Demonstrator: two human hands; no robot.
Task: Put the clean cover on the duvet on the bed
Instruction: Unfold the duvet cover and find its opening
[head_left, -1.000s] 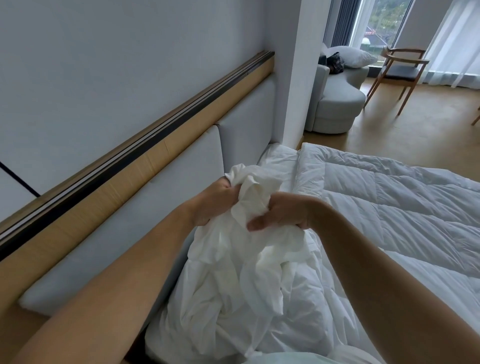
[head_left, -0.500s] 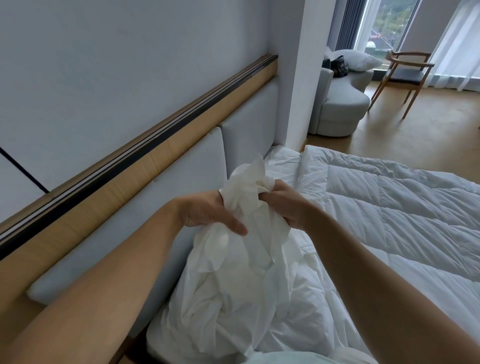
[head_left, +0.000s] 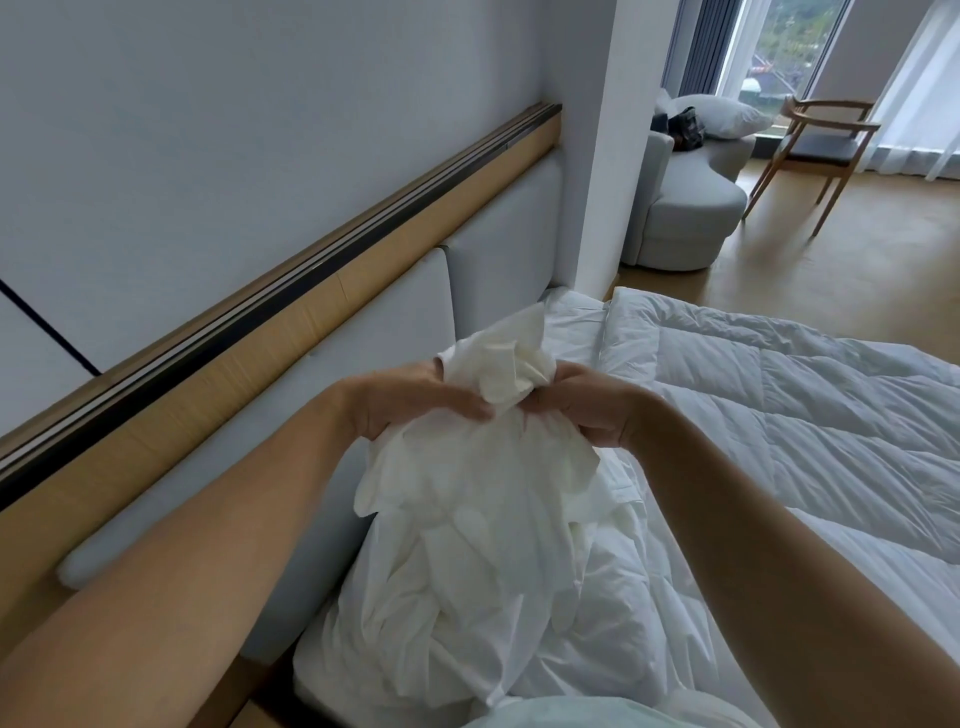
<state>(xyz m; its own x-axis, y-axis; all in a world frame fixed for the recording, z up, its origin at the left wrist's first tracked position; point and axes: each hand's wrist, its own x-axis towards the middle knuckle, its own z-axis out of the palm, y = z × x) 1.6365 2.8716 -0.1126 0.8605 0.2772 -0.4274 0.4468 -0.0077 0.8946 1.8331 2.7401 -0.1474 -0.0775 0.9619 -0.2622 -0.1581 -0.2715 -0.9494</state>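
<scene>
White cover (head_left: 483, 545) bunched in both hands (head_left: 415, 402) (head_left: 587, 410), just beside quilted duvet (head_left: 779, 415)

— Where's your cover?
— Your white cover (head_left: 467, 561) sits crumpled in a loose heap at the head edge of the bed (head_left: 904, 597). You grip its top, gathered into a wad, with your left hand (head_left: 415, 402) and right hand (head_left: 589, 410).
— And your duvet?
— Your duvet (head_left: 779, 415), white and quilted, lies bare and spread across the bed, rumpled where it touches the heap.
</scene>
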